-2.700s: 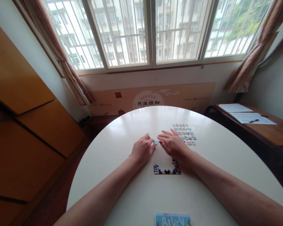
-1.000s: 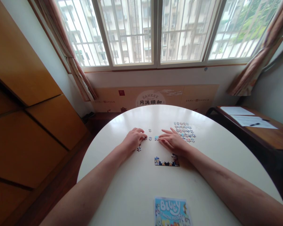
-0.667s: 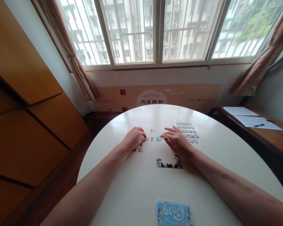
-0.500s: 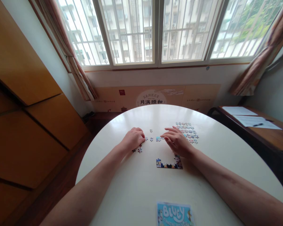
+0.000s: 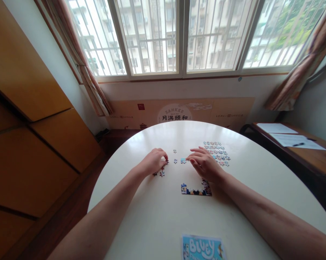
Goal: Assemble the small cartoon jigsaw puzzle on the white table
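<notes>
My left hand [image 5: 153,161] is at the left of the loose pieces, thumb and forefinger pinched on a small dark jigsaw piece [image 5: 167,162]. Just below its fingers lie several more dark jigsaw pieces [image 5: 162,173], partly covered by the hand. My right hand [image 5: 204,163] hovers low or rests on the table with fingers spread, its fingertips beside a blue joined strip [image 5: 183,160]. Two single pieces, one upper [image 5: 174,151] and one lower [image 5: 175,161], lie between the hands. Nearer me, a partly joined puzzle section [image 5: 196,192] forms a corner, its upper right part hidden by my right hand.
Rows of loose jigsaw pieces [image 5: 219,153] lie beyond my right hand on the round white table [image 5: 146,224]. A blue "Bluey" picture sheet or box [image 5: 203,247] is at the near edge. A wooden side table [image 5: 325,159] with papers [image 5: 298,141] stands at the right.
My left thumb and forefinger have curled in, and a dark piece now shows at their tips. The light piece beside those fingertips no longer shows. My right hand stays nearly still.
</notes>
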Tool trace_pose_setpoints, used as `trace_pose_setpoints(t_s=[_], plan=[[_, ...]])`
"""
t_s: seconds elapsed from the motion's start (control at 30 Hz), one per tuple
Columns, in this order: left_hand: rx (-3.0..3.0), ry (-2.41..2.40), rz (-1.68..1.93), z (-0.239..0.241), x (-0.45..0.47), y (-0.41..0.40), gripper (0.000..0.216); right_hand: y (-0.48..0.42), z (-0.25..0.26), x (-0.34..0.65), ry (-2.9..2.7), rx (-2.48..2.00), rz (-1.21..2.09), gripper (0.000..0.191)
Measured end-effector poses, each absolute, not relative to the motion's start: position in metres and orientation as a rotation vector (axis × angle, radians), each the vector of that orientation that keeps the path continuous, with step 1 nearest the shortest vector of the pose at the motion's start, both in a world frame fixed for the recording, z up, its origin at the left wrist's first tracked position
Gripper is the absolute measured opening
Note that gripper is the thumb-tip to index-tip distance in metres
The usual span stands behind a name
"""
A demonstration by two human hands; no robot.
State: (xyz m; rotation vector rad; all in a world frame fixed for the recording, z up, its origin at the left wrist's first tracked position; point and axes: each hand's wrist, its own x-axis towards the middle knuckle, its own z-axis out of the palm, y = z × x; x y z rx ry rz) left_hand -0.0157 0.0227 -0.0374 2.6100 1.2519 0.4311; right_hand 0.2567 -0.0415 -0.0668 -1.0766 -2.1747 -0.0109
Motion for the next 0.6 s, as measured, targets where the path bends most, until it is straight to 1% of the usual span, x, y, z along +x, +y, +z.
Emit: trace_pose_setpoints(t_s=[0.13,0.2,0.33,0.47,0.6], plan=[[2.493,1.318,0.444,-0.032,-0.017,0.019,0.010,-0.042,-0.067,0.256,-2.156,-1.068,0.004,0.039],[2.407,1.293,0.528,-0.028,-0.013,0.015,0.010,-0.042,-0.067,0.256,-2.141,-1.059,-0.001,0.038],[2.238,1.211,0.733,-0.026,0.003,0.002,0.025,-0.042,-0.068,0.256,-2.102,-1.038,-0.069,0.032],[2.096,1.179,0.791,-0.034,0.020,-0.008,0.019,-0.040,-0.070,0.255,-2.089,-1.026,-0.149,0.022],[1.937,1.141,0.807,-0.039,0.030,-0.013,0.016,-0.039,-0.068,0.252,-2.112,-0.956,-0.188,0.016]])
